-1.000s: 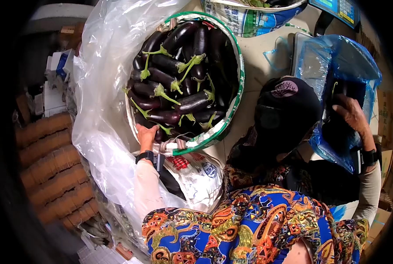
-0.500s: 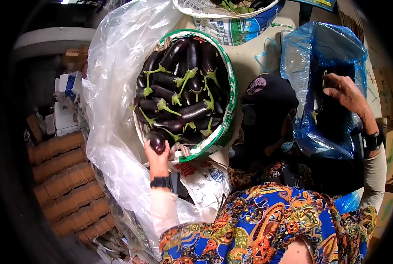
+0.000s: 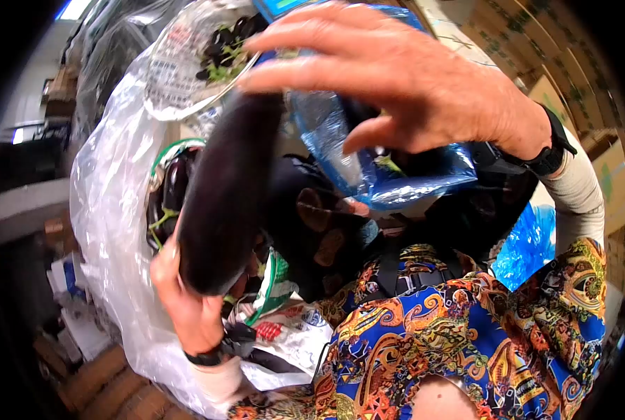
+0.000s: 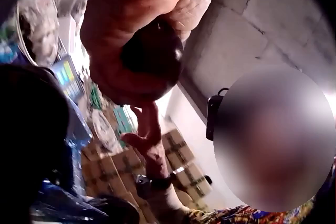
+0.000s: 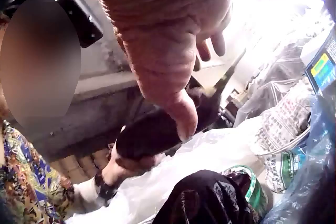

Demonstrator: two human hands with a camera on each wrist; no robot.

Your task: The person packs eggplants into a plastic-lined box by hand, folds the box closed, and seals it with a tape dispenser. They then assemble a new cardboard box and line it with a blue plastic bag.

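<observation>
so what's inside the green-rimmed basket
In the head view, glossy dark eggplants show at the basket's left side; the held eggplant hides much of the rest.

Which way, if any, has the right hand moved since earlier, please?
Yes: against the open blue bag in the head view, the right hand has risen and gone left, toward the eggplant.

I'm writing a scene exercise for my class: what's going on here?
A person's left grip holds a dark eggplant near one end, while the right grip is close to its other end; whether they touch is unclear. More eggplants lie in a green-rimmed container. A blue plastic bag is nearby.
</observation>
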